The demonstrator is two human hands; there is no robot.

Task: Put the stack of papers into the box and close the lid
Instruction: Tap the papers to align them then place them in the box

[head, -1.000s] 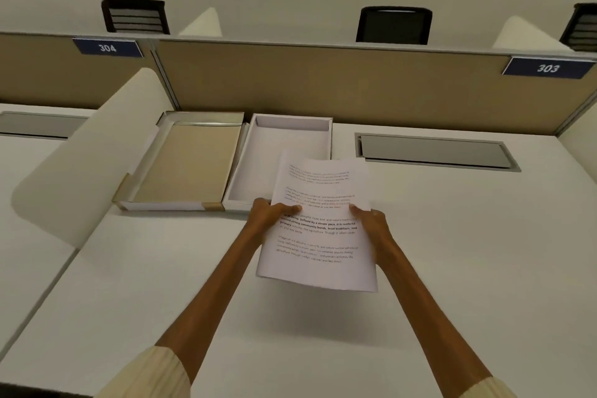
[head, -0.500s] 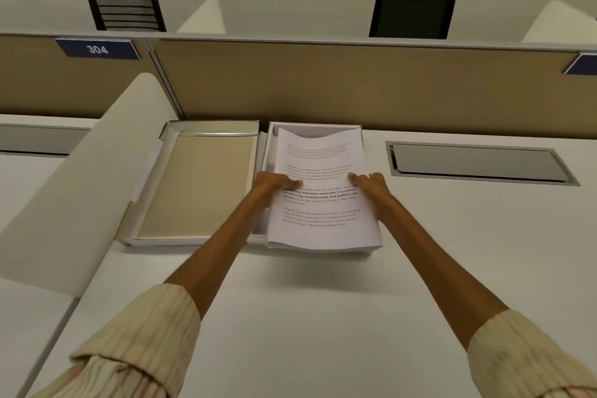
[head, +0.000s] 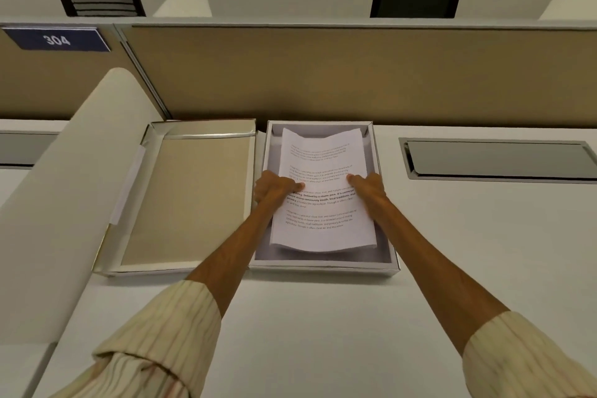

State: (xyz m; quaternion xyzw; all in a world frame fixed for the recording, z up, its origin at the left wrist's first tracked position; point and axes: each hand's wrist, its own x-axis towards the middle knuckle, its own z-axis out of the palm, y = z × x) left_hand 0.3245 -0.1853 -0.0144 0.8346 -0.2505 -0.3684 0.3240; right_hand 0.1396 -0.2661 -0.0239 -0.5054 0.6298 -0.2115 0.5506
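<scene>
Head view: both hands, left (head: 274, 189) and right (head: 368, 187), pinch papers (head: 323, 203) inside box (head: 386, 220); lid (head: 184, 203) open at 9 o'clock.

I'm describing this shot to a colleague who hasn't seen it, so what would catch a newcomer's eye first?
First, the stack of papers, printed with text, held at its side edges by the left hand and right hand, lying inside the open white box at the middle of the desk. Next, the lid lying open and flat just left of the box, its tan inside facing up. Behind them runs a tan divider with a blue 304 sign at far left.
</scene>
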